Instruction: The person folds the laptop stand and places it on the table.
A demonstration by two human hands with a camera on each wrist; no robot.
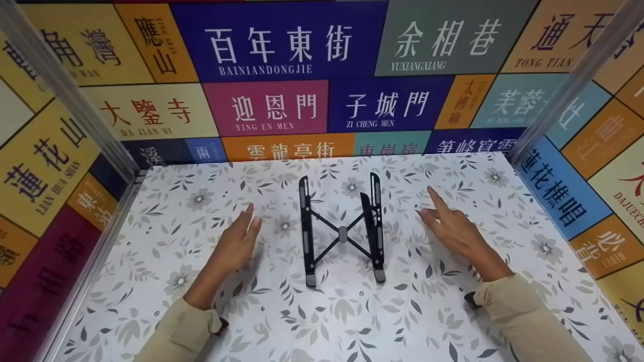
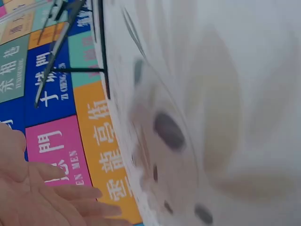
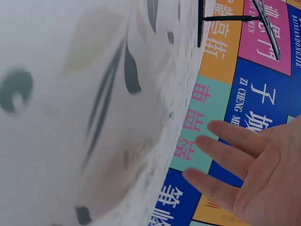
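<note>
A black folding laptop stand [image 1: 343,234] with crossed bars and grey pads stands unfolded on the table, between the two hands and apart from both. To its left, my left hand [image 1: 236,244] is held with fingers extended and nothing in it. On the other side my right hand [image 1: 453,229] also has its fingers extended and holds nothing. Both wrist views show spread fingers: the left hand [image 2: 42,193] at lower left, the right hand [image 3: 263,174] at lower right. Part of the stand [image 2: 77,70] appears at the top of the left wrist view.
A white floral cloth [image 1: 342,322] covers the table. Panels with coloured street-name signs [image 1: 276,42] rise behind it and at both sides. Clear corner posts [image 1: 80,95] stand at the back left and back right.
</note>
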